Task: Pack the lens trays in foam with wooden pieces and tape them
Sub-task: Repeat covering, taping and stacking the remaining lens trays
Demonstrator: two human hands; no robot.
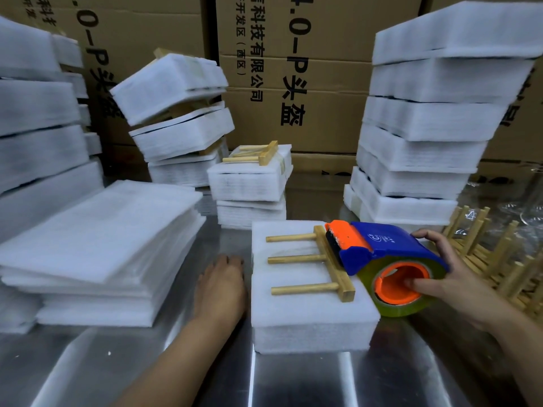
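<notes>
Where the print on the boxes [308,83] at the back can be read, it runs sideways in black: "4.0-P头盔" in large characters, with the smaller "科技有限公司" and "开发区(西区)" beside it. The top of that smaller line is cut off by the frame. A white logo on the blue cover of the dispenser [382,245] is too small to read.

The right hand [458,277] grips the dispenser, one digit hooked inside the orange core and a finger curled over the cover. Its orange front end rests on the crossbar of the wooden piece [320,258], which lies with three pegs on top of the foam pack [311,315] at the middle of the steel surface [293,383]. A yellowish tape [399,306] roll sits on the core.

The left hand [220,286] lies flat on the surface, palm down and fingers straight, just beside the pack's left side. Whether it touches the foam is unclear.

Whatever the foam wraps is hidden. Loose sheets [102,245] lie stacked at left, and wrapped stacks [426,127] rise at right. A pile of wooden pieces [493,254] there is partly cut off.
</notes>
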